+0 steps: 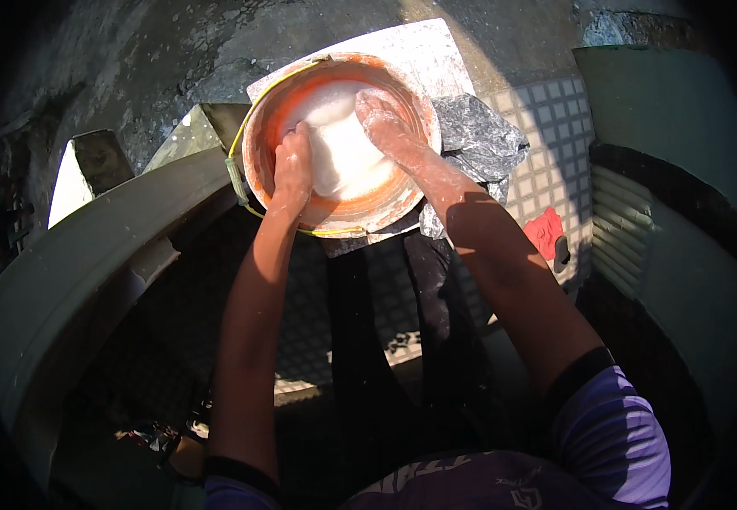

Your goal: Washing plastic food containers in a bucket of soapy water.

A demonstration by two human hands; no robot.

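Note:
An orange bucket (258, 183), smeared with white, stands in front of me, a bright white mass (334, 153) inside it. The mass looks smooth, but glare hides whether it is powder, paste or liquid. Both my hands reach in over the rim. My left hand (294, 164) is at the left inner side with its fingers curled; what they hold, if anything, is hidden. Coated in white, my right hand (383, 123) lies against the mass at the upper right, fingers stretched out. A yellow handle (237, 140) runs around the bucket's left side.
Beneath the bucket is a white-speckled board (415, 47). Crumpled grey plastic (475, 136) lies to its right, over patterned tiles (547, 127). Farther right is a red cloth (544, 234). A curved pale-green edge (105, 229) runs along the left, and a green panel (666, 110) stands right.

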